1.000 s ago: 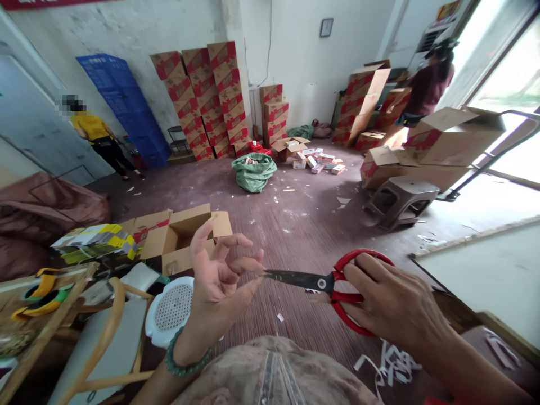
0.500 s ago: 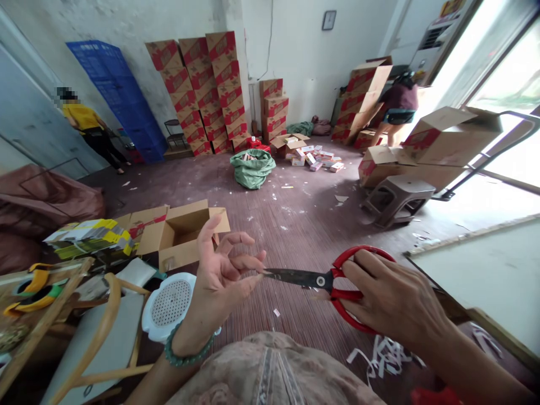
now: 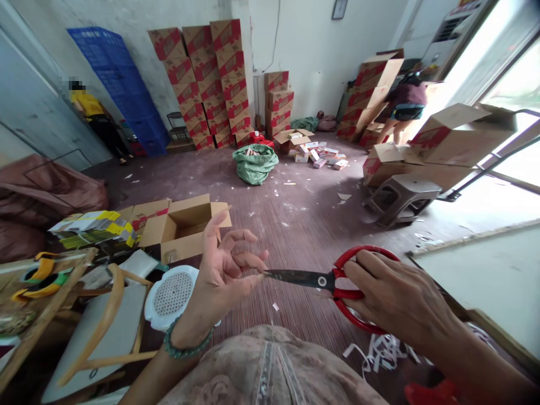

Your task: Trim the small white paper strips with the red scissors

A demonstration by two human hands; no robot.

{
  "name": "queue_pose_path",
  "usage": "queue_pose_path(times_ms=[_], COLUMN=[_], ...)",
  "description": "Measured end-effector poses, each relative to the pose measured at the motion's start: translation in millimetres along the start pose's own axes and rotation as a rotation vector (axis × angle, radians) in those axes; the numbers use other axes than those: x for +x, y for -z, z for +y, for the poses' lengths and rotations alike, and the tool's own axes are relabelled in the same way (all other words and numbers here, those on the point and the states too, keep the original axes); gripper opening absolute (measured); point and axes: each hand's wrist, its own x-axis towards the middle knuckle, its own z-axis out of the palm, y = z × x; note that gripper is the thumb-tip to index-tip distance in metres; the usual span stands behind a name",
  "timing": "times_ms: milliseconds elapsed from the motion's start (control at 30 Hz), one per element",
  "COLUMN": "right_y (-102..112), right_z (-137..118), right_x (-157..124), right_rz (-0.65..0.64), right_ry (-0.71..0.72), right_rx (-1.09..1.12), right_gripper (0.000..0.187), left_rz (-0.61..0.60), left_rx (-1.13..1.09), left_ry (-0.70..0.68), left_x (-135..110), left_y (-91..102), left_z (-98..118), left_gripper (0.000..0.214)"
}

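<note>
A pair of scissors [image 3: 301,278] with red handles and dark blades is held level in front of me, blades together and pointing left. My right hand [image 3: 388,287] is closed through and around the red handle loops. At the blade tip, the thumb and index finger of my left hand [image 3: 232,270] pinch together, while its other fingers stay raised and loosely curled. Whether some small scrap also sits in that pinch is too small to tell. A green bead bracelet [image 3: 188,350] circles my left wrist.
On the left are a wooden chair [image 3: 97,337], a pale perforated stool [image 3: 172,295], an open carton [image 3: 188,228] and tape rolls [image 3: 42,275]. White strips [image 3: 386,354] lie lower right. Ahead stand a green sack [image 3: 255,166] and stacked cartons [image 3: 228,79]. Two people work farther off.
The view has tilted down and shifted slightly, so the room's things sit a little differently. Both hands keep almost the same hold on the scissors.
</note>
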Motion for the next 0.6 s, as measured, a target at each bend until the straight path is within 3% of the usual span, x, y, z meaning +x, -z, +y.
queue_pose_path(times_ms=[433,600], right_y=[4.5,-3.0], right_z=[1.3,2.4], right_x=[0.6,-3.3], right_rz=[0.018,0.031], right_ry=[0.071,0.054], right_rx=[-0.004,0.006], right_gripper=[0.041,0.04], left_rz=[-0.094,-0.117], left_rx=[-0.123,-0.157], left_ry=[0.016,0.017], left_x=[2.6,3.7], left_y=[5.6,5.1], left_z=[-4.9,-7.0], left_gripper=[0.095,0.096])
